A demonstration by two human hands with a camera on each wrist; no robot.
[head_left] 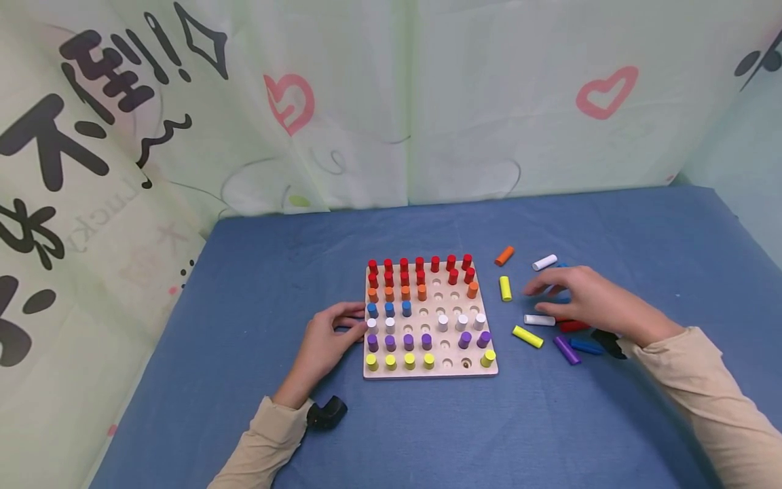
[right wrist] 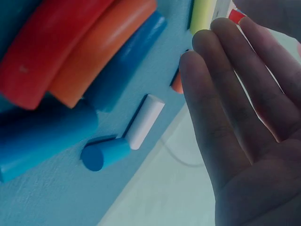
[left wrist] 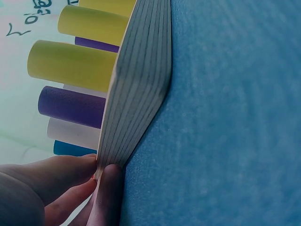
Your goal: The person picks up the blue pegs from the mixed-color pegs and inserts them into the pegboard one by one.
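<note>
A square wooden pegboard (head_left: 427,373) stands in the middle of the blue cloth, with rows of red, orange, blue, white, purple and yellow pegs upright in it. Several holes are bare, mostly right of the middle. My left hand (head_left: 326,341) holds the board's left edge; in the left wrist view the fingertips (left wrist: 111,181) touch its layered side (left wrist: 141,70). Over the loose pegs at the right hovers my right hand (head_left: 577,295), fingers fairly straight. A white peg (head_left: 540,320) and a red peg (head_left: 572,326) lie beneath it. I see nothing held there.
Loose around the right hand lie an orange peg (head_left: 504,256), yellow pegs (head_left: 505,288), a purple peg (head_left: 567,350), a blue peg (head_left: 585,346) and another white peg (head_left: 544,262). A printed curtain (head_left: 489,136) hangs behind the table.
</note>
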